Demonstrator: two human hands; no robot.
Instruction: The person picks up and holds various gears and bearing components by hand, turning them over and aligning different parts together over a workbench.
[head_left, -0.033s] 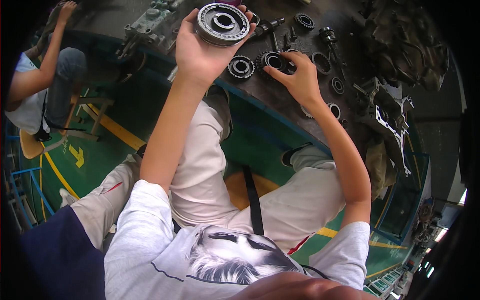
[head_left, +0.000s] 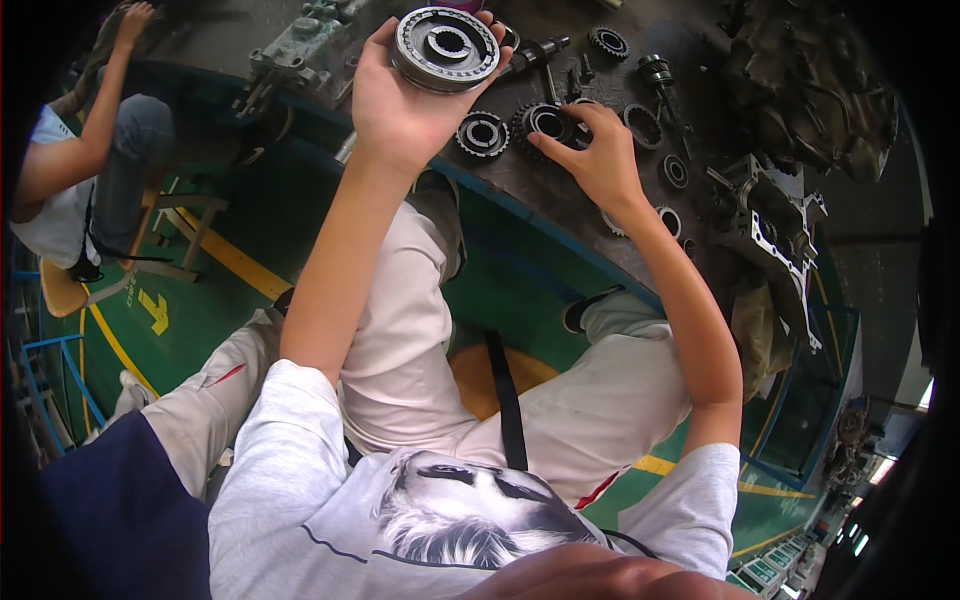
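Note:
My left hand (head_left: 395, 100) is raised over the bench edge and holds a large round steel hub (head_left: 445, 45) with a toothed rim, flat on the fingertips. My right hand (head_left: 603, 165) rests on the dark workbench (head_left: 560, 205), its thumb and fingers closed around a dark toothed gear (head_left: 548, 120). A second, similar gear (head_left: 482, 134) lies on the bench just left of it, between my two hands.
Around my hands the bench carries a short shaft (head_left: 540, 52), small gears (head_left: 607, 42), loose rings (head_left: 675, 170), a grey casting (head_left: 300, 45), a bracket (head_left: 780, 225) and a big dark housing (head_left: 810, 80). Another person (head_left: 70, 170) sits at far left on the green floor.

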